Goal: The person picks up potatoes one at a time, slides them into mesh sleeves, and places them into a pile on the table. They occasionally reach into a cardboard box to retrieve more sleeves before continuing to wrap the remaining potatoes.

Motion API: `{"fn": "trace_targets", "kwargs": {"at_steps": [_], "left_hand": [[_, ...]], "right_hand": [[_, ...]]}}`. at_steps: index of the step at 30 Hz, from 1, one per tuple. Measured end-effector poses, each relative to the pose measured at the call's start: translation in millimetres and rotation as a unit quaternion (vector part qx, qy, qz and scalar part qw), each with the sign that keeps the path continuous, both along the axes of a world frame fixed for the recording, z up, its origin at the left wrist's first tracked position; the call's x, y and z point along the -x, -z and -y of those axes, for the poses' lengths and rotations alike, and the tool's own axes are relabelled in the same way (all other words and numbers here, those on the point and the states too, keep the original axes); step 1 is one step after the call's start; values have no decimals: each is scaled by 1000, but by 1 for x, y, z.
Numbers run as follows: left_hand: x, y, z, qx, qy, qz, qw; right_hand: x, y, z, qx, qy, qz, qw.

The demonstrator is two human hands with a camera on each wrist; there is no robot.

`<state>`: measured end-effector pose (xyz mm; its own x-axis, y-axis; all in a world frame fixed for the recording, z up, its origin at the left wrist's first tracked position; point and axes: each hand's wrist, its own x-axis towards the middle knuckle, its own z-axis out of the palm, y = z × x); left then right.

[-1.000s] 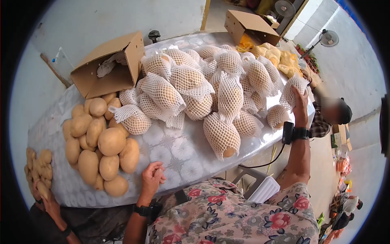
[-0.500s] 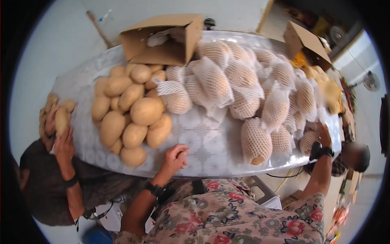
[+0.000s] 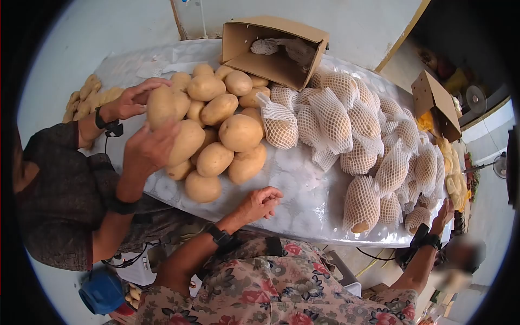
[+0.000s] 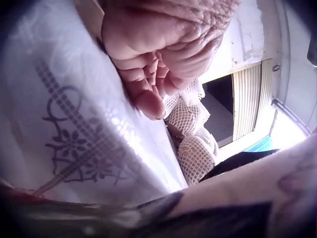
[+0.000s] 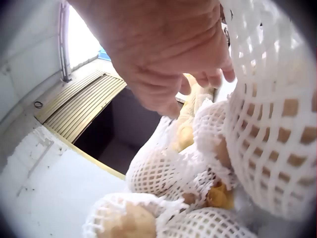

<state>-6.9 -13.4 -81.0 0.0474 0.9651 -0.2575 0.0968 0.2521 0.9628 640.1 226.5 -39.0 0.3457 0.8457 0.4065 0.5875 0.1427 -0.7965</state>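
Note:
My left hand (image 3: 259, 205) rests at the table's near edge with relaxed, slightly bent fingers and nothing in them. To its left lies a pile of smooth tan oval produce (image 3: 215, 159), like large potatoes. My right hand (image 3: 441, 218), also without a load, is at the table's right end beside the pieces in white foam net sleeves. In the right wrist view its fingers hang loosely bent, close to a large netted piece (image 5: 272, 114). Several more netted pieces (image 3: 362, 203) are heaped between the two hands.
Another person's hands (image 3: 149, 149) hold tan ovals over the left pile. A cardboard box (image 3: 238, 51) lies on its side at the back, with foam nets inside. A second box (image 3: 433, 105) and yellow-wrapped pieces (image 3: 457, 187) are at the far right.
My right hand has lowered a netted piece to the table's right end and let go. My view has swung left. The other person's hands have moved from the far-left pile to the near one.

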Motion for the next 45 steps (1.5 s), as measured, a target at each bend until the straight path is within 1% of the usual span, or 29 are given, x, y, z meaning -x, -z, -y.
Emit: {"fn": "trace_targets", "kwargs": {"at_steps": [3,4,5,7,9,10,11,12,13,14,15,17,18,19,21,24,25,27,28,31,32,35,38,39,41,42,44,45], "left_hand": [[2,-4,0,-17,24,-1,1000],[3,-1,1,-28,29,-2,999],[4,0,2,-39,34,-2,999],[7,-1,5,-62,48,-32,996],[11,-7,5,-92,57,-64,992],[12,-17,5,-108,57,-81,989],[12,-25,8,-122,56,-98,986],[12,-31,12,-131,56,-109,984],[12,-37,13,-141,58,-121,981],[14,-43,13,-154,62,-134,977],[17,-51,13,-156,48,-138,977],[22,-61,20,-162,20,-143,976],[26,-60,24,-155,10,-147,977],[30,-56,27,-148,15,-148,978],[38,-39,32,-131,23,-149,980],[51,-14,42,-157,-22,-179,971],[54,-7,44,-167,-34,-191,967],[54,9,47,-227,-46,-210,950],[54,13,48,-256,-51,-220,940],[55,7,42,-249,-41,-189,949],[56,1,42,-162,-10,-141,977],[56,-5,38,-112,-24,-72,991],[63,-11,33,-67,4,-57,996],[63,-8,33,-86,-3,-55,995],[63,-2,34,-123,-16,-53,991],[66,0,33,-117,0,-61,991],[69,3,31,-107,31,-74,991],[69,7,31,-129,18,-69,989]], "right_hand": [[91,-59,5,-27,-25,-17,999],[124,-76,-3,-28,-19,-48,998],[151,-92,-8,-25,-34,-37,998],[225,-118,-7,-45,-113,-97,988],[297,-137,1,-38,-199,-82,976],[332,-140,7,-27,-261,-96,960],[371,-147,21,-3,-330,-96,939],[402,-144,28,31,-385,-102,917],[438,-145,41,58,-441,-88,891],[468,-138,46,70,-508,-57,856],[494,-140,55,95,-535,-32,839],[534,-129,54,103,-579,-12,809],[550,-122,51,99,-584,0,806],[561,-116,43,83,-585,39,806],[581,-106,25,117,-578,62,806],[601,-110,8,155,-542,89,821],[606,-100,-6,140,-536,98,827],[616,-75,-43,108,-522,112,838],[620,-77,-53,87,-509,152,843],[639,-72,-81,55,-436,213,873],[645,-67,-93,40,-414,218,883],[668,-62,-118,11,-368,239,899],[694,-68,-139,54,-358,252,898],[703,-69,-140,68,-358,256,895],[716,-76,-142,86,-323,312,889],[722,-78,-145,93,-305,340,885],[727,-55,-174,102,-275,400,868],[730,-43,-188,105,-261,430,858]]}}
